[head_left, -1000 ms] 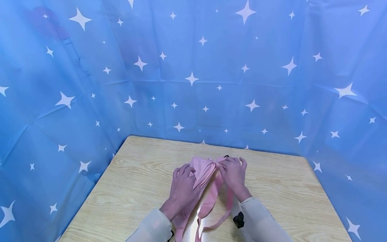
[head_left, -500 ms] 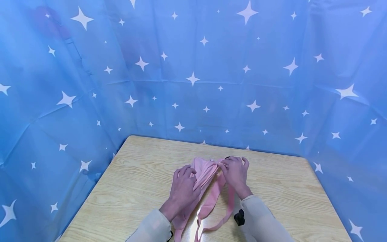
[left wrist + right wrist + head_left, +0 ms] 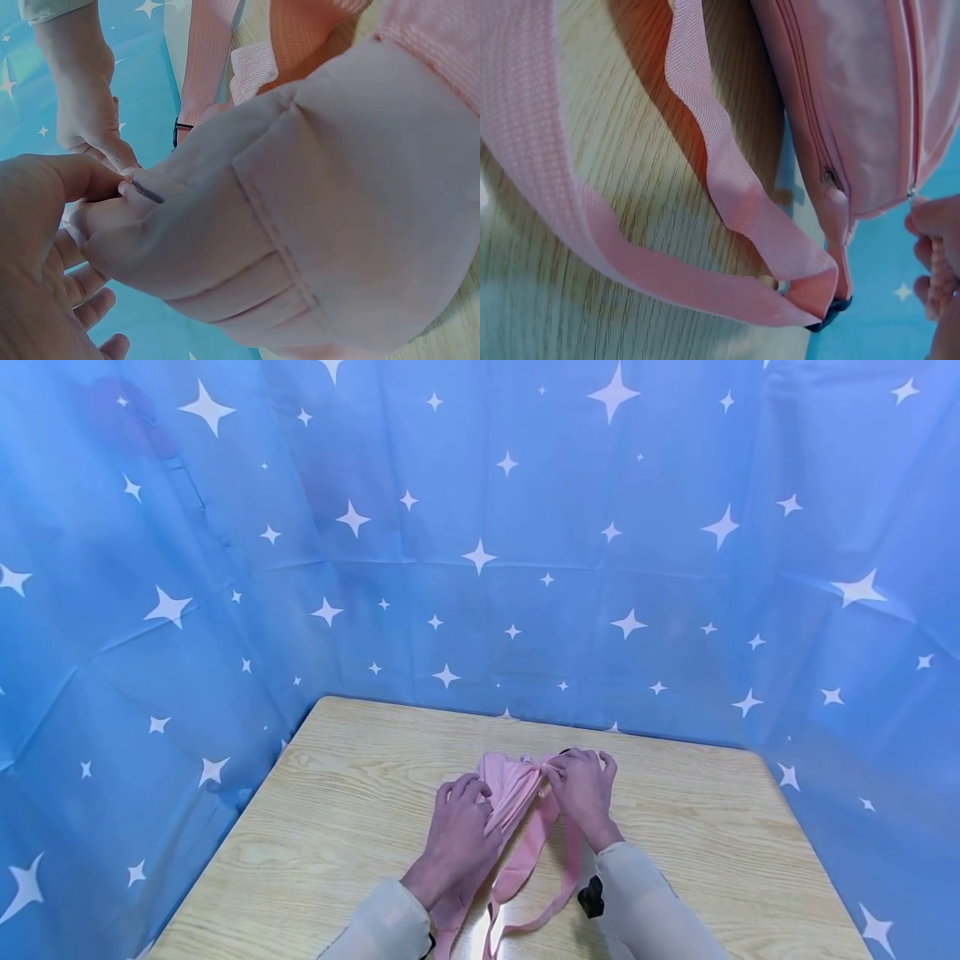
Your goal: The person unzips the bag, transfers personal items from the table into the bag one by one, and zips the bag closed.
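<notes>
A pink waist bag (image 3: 510, 785) with zippers and a long pink strap (image 3: 525, 860) lies on the wooden table, one end raised between my hands. My left hand (image 3: 459, 827) grips the bag's near side, thumb toward the right. In the left wrist view, the left hand (image 3: 52, 217) holds the bag (image 3: 360, 172) close to a small dark zipper part (image 3: 146, 190). At the bag's far end my right hand (image 3: 583, 789) pinches. In the right wrist view, the right hand (image 3: 937, 255) pinches by the end of a zipper, a bumpy pink pull (image 3: 939, 281) in its fingers.
The light wood table (image 3: 337, 793) runs to a blue curtain (image 3: 480, 527) with white stars along the back and sides. Strap loops hang loosely beside the bag, joined at a black buckle (image 3: 829, 315). A black object (image 3: 591, 900) sits by the right sleeve.
My left hand has shifted very slightly to the right on the bag. The right hand keeps its pinch at the far end, having moved only a little.
</notes>
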The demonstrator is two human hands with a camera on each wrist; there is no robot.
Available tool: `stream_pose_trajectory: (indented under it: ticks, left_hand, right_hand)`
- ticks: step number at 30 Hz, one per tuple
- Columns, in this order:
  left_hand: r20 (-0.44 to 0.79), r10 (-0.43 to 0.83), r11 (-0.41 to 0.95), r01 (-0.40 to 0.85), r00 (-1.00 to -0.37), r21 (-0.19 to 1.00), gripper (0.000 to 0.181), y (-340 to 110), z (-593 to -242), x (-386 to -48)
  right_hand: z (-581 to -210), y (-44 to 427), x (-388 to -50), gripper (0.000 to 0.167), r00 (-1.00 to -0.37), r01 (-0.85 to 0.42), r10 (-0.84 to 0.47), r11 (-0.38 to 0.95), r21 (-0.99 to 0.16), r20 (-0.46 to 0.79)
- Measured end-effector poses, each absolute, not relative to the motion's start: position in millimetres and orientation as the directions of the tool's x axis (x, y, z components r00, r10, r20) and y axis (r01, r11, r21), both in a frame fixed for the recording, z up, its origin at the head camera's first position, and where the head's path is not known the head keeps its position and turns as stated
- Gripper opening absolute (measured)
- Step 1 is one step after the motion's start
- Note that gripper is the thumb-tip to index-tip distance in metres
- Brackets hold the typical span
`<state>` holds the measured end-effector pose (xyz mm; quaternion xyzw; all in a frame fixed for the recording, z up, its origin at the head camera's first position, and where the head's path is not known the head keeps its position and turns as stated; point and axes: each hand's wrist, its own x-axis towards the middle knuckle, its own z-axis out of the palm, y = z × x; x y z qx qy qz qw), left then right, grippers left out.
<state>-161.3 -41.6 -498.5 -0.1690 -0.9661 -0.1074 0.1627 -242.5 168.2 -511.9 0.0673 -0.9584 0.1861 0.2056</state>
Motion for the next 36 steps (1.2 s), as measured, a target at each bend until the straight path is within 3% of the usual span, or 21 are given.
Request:
stream_pose_trajectory:
  ticks: [10,25,32,36]
  left_hand:
    - [0.344,0.294,0.919,0.362,-0.892,0.155,0.027,-38,-501,-161]
    - [0.278,0.198,0.955,0.249,-0.940,0.161,0.035,-35,-503,-161]
    - [0.328,0.117,0.945,0.207,-0.937,0.255,0.032,-36,-505,-164]
    - [0.324,0.038,0.934,0.149,-0.945,0.325,0.030,-39,-506,-168]
  right_hand:
    - [-514,167,-245,0.013,-0.929,-0.171,-0.029,0.918,-0.359,0.368]
    - [-517,167,-241,0.013,-0.959,-0.171,-0.077,0.926,-0.337,0.272]
    - [-517,165,-236,0.010,-0.964,-0.187,-0.110,0.928,-0.322,0.242]
    - [-517,168,-233,0.017,-0.963,-0.193,-0.117,0.927,-0.322,0.243]
